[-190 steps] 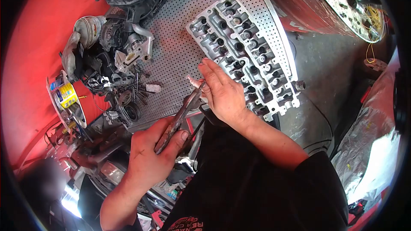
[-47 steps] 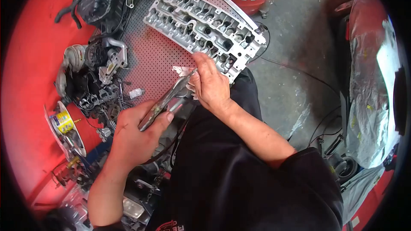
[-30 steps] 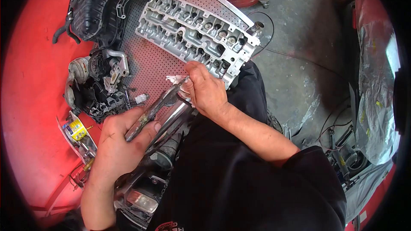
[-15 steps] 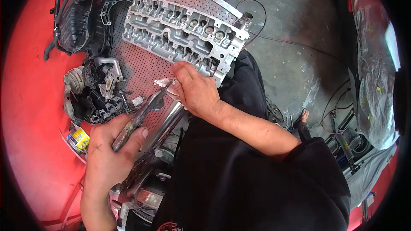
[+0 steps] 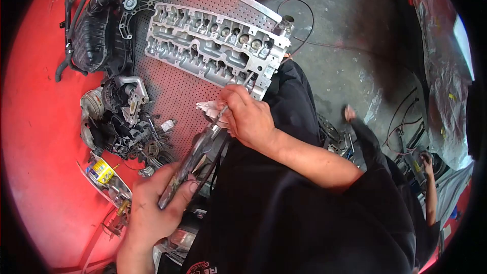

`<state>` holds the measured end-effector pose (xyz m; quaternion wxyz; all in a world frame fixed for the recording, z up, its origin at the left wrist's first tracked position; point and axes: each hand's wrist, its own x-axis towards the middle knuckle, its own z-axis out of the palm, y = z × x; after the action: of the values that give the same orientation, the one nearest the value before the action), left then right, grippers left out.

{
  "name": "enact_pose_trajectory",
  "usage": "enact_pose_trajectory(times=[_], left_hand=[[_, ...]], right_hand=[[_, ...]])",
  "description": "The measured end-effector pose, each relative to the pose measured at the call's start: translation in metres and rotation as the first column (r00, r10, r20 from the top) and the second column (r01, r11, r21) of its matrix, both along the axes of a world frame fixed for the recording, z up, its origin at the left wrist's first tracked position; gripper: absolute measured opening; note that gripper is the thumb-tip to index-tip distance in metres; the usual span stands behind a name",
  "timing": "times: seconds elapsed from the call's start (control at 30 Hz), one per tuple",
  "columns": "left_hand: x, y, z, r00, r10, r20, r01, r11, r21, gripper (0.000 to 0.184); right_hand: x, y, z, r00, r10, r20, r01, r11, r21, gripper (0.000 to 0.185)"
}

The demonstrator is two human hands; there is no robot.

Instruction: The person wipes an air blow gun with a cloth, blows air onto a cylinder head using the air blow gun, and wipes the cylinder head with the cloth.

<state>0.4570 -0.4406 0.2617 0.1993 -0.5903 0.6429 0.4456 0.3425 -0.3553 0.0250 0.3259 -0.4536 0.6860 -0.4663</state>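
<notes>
My left hand (image 5: pixel 154 203) is closed around the worn dark handle of a long metal tool (image 5: pixel 186 170) that looks like pliers. The tool slants up to my right hand (image 5: pixel 248 116), whose fingers pinch a crumpled white rag (image 5: pixel 208 107) around its narrow tip. Just beyond my right knuckles lies a bare aluminium cylinder head (image 5: pixel 223 50), with open bores and rows of machined seats. A thin rod (image 5: pixel 248 78) shows between that hand and the head's near end; its lower part is hidden.
The head rests on a perforated metal panel (image 5: pixel 167 91). Left of it are a black ribbed intake part (image 5: pixel 94 45), a pile of loose engine parts (image 5: pixel 127 137) and a tray with a yellow box (image 5: pixel 103 171). Another person's hand (image 5: pixel 349 113) and forearm (image 5: pixel 430 193) show at right.
Both my hands and the pliers-like tool have shifted right and the tool stands steeper. At right, another person's dark sleeve and arms have come further into view.
</notes>
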Motion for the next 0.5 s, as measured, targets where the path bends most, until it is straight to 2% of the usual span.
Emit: enact_pose_trajectory(times=[0.03,0.1,0.2,0.3,0.4,0.5], left_hand=[[0.0,0.002,-0.001,1.0,-0.003,0.003,0.003,1.0,0.01,0.025],[-0.001,0.006,-0.005,0.993,-0.12,0.0,0.12,0.993,-0.012,0.026],[-0.009,0.007,-0.005,0.984,-0.177,-0.033,0.175,0.984,-0.038,0.024],[-0.01,0.01,-0.006,0.989,-0.149,-0.022,0.148,0.988,-0.036,0.022],[-0.017,0.009,-0.004,0.986,-0.166,0.016,0.166,0.986,-0.007,0.018],[-0.025,0.011,-0.002,0.983,-0.18,0.037,0.181,0.983,-0.028,0.016]], right_hand=[[-0.002,0.008,0.002,1.0,0.019,0.001,-0.019,1.0,0.01,0.024],[-0.002,0.017,-0.001,1.0,0.013,-0.024,-0.012,1.0,0.02,0.021],[-0.002,0.022,-0.003,0.998,0.043,0.044,-0.046,0.995,0.09,0.021],[-0.002,0.027,-0.003,0.996,0.043,0.072,-0.05,0.995,0.092,0.021],[-0.003,0.027,-0.004,0.998,-0.008,0.066,0.007,1.0,0.02,0.016],[-0.004,0.027,-0.005,0.998,0.013,0.054,-0.016,0.998,0.057,0.023]])
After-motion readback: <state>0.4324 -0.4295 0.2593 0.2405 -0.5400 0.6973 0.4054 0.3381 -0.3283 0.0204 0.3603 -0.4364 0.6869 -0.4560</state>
